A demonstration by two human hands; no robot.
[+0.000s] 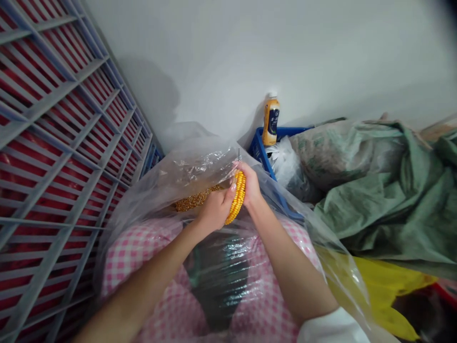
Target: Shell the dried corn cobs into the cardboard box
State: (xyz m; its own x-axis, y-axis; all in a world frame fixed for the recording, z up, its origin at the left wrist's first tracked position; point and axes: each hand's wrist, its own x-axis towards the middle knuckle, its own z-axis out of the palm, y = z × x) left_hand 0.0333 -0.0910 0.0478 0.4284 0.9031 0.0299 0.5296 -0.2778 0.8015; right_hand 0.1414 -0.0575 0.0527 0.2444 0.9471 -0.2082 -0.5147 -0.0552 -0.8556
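left hand (215, 209) and right hand (249, 183) clamp a corn cob (238, 197), partly hidden behind them.

Corn cob (238, 197): rough, glossy kernels | Plastic bag (200, 166): clear, glossy | Woven sack (374, 214): green, matt plastic | Gingham cloth (264, 290): pink, matt | Crate (260, 152): blue, smooth plastic

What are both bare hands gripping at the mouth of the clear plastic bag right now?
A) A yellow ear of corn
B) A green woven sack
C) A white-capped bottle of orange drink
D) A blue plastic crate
A. The left hand and the right hand both close on the yellow ear of corn, its rows of kernels showing, at the mouth of the clear plastic bag.
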